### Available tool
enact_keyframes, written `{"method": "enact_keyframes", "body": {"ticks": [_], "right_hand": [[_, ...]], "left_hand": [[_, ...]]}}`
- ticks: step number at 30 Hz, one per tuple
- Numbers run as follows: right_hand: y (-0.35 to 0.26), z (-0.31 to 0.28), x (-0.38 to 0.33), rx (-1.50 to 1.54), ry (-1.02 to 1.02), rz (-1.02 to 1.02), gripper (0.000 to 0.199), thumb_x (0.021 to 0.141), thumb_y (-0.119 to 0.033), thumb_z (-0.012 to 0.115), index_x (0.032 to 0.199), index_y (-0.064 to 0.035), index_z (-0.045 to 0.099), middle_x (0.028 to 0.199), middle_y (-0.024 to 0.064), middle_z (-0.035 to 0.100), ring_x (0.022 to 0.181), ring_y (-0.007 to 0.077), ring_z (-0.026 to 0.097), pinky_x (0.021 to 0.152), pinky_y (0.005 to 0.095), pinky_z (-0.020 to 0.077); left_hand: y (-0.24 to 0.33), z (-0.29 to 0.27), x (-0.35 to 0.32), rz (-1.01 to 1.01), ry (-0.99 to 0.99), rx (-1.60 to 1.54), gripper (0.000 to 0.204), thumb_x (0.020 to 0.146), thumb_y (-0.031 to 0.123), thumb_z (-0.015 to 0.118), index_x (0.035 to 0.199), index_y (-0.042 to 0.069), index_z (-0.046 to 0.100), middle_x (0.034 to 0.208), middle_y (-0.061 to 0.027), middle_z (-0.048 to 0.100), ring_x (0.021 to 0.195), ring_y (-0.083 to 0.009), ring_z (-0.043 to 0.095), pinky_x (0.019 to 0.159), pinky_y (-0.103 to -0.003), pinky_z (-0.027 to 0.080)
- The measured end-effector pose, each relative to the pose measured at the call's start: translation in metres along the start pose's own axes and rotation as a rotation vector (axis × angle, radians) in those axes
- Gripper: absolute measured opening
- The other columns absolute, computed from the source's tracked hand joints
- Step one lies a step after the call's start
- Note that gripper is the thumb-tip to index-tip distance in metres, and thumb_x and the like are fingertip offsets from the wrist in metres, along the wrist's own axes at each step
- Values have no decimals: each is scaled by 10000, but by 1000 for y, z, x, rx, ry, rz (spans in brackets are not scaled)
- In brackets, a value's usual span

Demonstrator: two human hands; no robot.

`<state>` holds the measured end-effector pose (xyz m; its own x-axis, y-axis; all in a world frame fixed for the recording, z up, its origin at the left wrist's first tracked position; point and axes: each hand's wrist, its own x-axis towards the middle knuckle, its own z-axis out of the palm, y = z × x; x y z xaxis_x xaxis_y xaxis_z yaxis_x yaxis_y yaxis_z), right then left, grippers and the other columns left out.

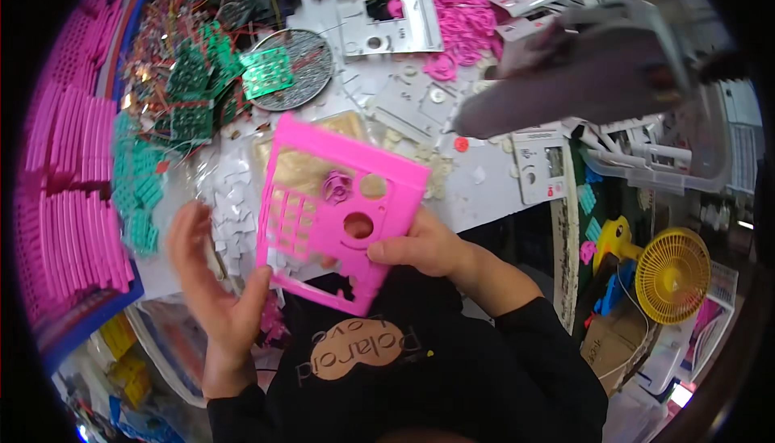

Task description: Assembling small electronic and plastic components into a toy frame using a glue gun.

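Observation:
A pink plastic housing [387,201] is tilted in front of my chest, above the table's near edge. It has a grid of small square openings, round holes and a curved slot. My right hand [420,245] grips its right side, thumb on the front face and the other fingers mostly hidden behind. A small pink round part [337,187] shows at the housing's upper middle. My left hand [214,273] is open beside the housing's left edge, fingers raised and slightly blurred. Its thumb tip is at the lower left corner; whether it touches, I cannot tell.
Stacked pink panels [77,233] line the left. Teal keypads [137,193], wired circuit boards [190,80] and a green board [268,72] on a round grey plate lie behind. A blurred dark grey tool [565,88] hangs at right, near a clear bin [702,173] and yellow fan [672,276].

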<state>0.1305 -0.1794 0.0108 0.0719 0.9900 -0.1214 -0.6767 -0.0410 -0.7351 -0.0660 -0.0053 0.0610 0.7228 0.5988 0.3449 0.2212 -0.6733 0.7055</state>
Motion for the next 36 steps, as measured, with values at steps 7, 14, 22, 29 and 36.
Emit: {"method": "enact_keyframes", "body": {"ticks": [7,14,22,29,36], "right_hand": [[-62,-69,-29,-770,433,66,352,878,-180,751,1182,-15,686,949,54,740,875,130,681,751,305,551],[-125,-141,-147,-1792,1237,265,756,698,-384,864,1284,3,584,1209,221,653,1107,385,619,953,442,497],[-85,-153,-148,-1690,1380,79,1098,654,-314,897,1536,30,342,1369,261,538,1239,388,537,1061,434,429],[-100,-160,-172,-1117,1333,-453,409,856,4,716,1258,46,652,1131,100,719,979,157,664,895,308,522],[-113,11,-36,-1610,-8,-557,220,716,-193,700,890,-58,685,746,67,627,635,232,611,540,345,443]], "left_hand": [[-51,30,-28,-692,-273,-1035,450,1007,78,565,1430,23,423,1079,-132,654,645,-138,598,614,-275,522],[-62,23,-32,-752,-25,-1039,295,1024,138,572,1290,21,521,1048,-143,673,603,-75,445,571,-227,399],[-38,48,-20,-674,-136,-1105,359,1025,68,541,1367,13,450,1017,-137,650,623,-97,463,610,-266,454],[-34,57,-28,-774,-140,-1157,418,1026,154,563,1408,33,445,989,-66,605,642,-97,462,615,-256,425],[-60,57,-37,-802,-351,-1464,701,1035,573,430,1497,47,402,1155,-85,638,755,-139,590,707,-320,509]]}}
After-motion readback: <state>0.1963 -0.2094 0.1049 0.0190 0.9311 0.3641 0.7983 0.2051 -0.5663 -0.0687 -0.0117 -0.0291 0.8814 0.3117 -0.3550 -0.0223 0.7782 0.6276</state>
